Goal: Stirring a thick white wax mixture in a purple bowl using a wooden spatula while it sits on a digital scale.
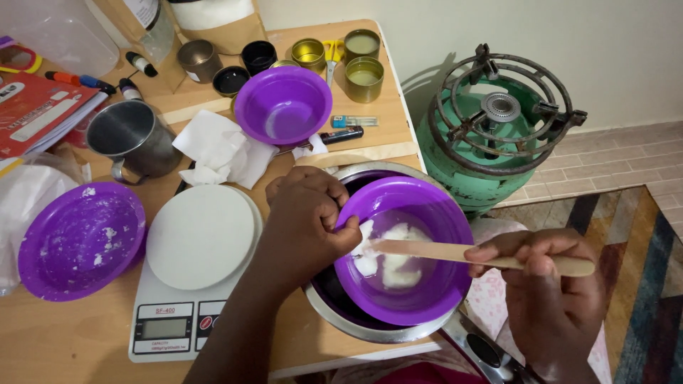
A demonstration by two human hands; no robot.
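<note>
A purple bowl (pixel 434 206) sits inside a metal pot (pixel 370 331) at the table's front right edge. White waxy lumps (pixel 398 267) lie in a clear melt in the bowl. My left hand (pixel 306 217) grips the bowl's left rim, thumb inside. My right hand (pixel 548 284) holds a flat wooden stick (pixel 455 251) by its right end; the stick's tip rests on the white lumps.
A white kitchen scale (pixel 196 274) stands left of the pot, with a purple plate (pixel 78 238) beyond it. Behind are a second purple bowl (pixel 283 103), a steel mug (pixel 131 139), tissue (pixel 220 149) and several small tins (pixel 364 75). A green gas burner (pixel 491 128) stands on the floor at right.
</note>
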